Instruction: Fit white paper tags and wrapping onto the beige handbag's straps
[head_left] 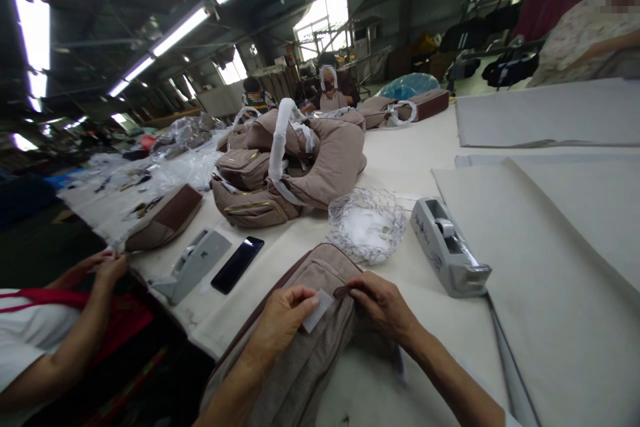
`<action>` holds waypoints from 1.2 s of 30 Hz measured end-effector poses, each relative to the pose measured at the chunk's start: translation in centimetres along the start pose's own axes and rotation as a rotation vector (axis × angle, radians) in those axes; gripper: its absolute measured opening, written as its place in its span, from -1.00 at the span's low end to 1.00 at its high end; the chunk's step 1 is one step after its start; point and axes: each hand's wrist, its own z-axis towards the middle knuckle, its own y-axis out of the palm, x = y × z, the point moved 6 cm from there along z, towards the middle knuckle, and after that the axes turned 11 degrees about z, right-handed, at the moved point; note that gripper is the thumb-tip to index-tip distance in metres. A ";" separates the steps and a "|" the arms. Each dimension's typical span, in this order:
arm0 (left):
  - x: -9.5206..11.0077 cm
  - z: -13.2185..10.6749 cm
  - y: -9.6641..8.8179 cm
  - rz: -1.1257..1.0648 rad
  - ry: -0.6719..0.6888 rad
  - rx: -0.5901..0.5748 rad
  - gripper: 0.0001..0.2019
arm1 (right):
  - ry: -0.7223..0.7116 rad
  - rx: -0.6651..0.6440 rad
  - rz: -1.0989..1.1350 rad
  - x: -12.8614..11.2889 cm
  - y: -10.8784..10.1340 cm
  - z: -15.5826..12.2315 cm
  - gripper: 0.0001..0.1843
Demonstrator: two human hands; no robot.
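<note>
A long counter (425, 147) covered in off-white cloth runs through a dim workshop with a dark roof, strip lights and bright windows at the far end. The taupe ribbed-fabric bag (305, 340) lies at the near edge of the counter, partly hanging over it. Its cloth is finely corded, with a darker brown edge along its left side. Its long axis runs from the near left up toward the far right, its rounded top end pointing at the clear crinkled plastic net (367, 223) just beyond it. The left hand (280, 320) rests on the bag, thumb and fingers pinching a small pale translucent strip (317, 310). The right hand (383, 303) pinches the bag's dark zipper pull (343, 291) just right of the strip. Right of the bag sits a grey tape dispenser (450, 250); left of it lies a black phone (237, 263). Beyond the net, more taupe bags (290, 170) are heaped. At far left, another person's hands (100, 267) are pressed together at the counter edge.
</note>
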 end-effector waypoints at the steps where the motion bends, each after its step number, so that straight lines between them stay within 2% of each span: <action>1: 0.0 -0.1 -0.2 0.031 0.000 0.002 -0.72 | 0.005 0.009 -0.002 0.1 0.0 -0.1 -0.82; 7: 0.5 0.2 0.3 0.131 -0.008 -0.007 -0.74 | 0.013 0.010 0.003 0.1 0.2 -0.3 -0.81; 15: 1.1 0.8 0.8 0.142 0.029 -0.005 -0.70 | -0.053 0.009 -0.001 -0.3 0.1 -0.3 -0.82; 19: 1.6 0.7 0.9 0.159 0.054 -0.015 -0.71 | -0.025 0.047 0.026 -0.1 -0.1 -0.4 -0.82; 25: 1.1 -0.2 0.0 0.179 0.003 0.006 -0.72 | 0.016 0.079 0.052 0.0 -0.2 -0.3 -0.83; 36: 1.5 0.2 0.8 0.153 -0.006 -0.004 -0.73 | -0.024 0.056 0.040 0.1 0.0 -0.5 -0.83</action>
